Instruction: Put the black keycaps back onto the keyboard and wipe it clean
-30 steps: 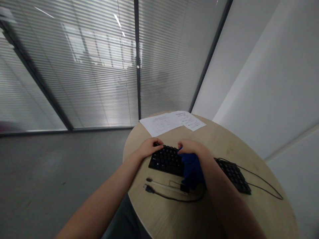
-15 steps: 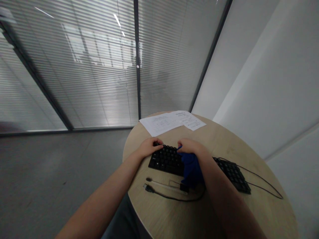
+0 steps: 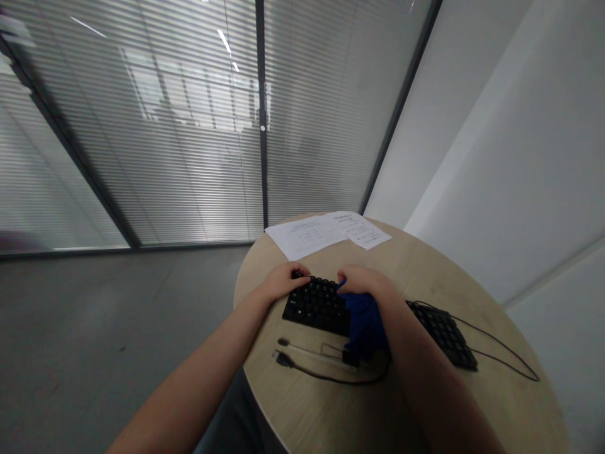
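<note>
A black keyboard (image 3: 316, 310) lies on the round table, its right part hidden behind the cloth and my right forearm. My left hand (image 3: 285, 279) grips the far left corner, with the thumb over the top keys. A blue cloth (image 3: 365, 321) hangs from my right hand (image 3: 358, 279), pinched between the fingers over the upper row of keys. The cloth drapes over the keys and down past the near edge. In front lie a thin brush-like tool (image 3: 307, 350) with a dark tip and a black cable (image 3: 312, 373) with a USB plug.
Printed paper sheets (image 3: 314, 233) lie at the far side of the wooden table (image 3: 406, 258). Right of my forearm are black keys (image 3: 447, 334) and a looped thin cord (image 3: 508, 356). A glass partition with blinds (image 3: 198, 157) stands behind; a white wall (image 3: 524, 157) rises at right.
Both hands and the cloth stay almost in the same place on the keyboard. The whole view has shifted very slightly.
</note>
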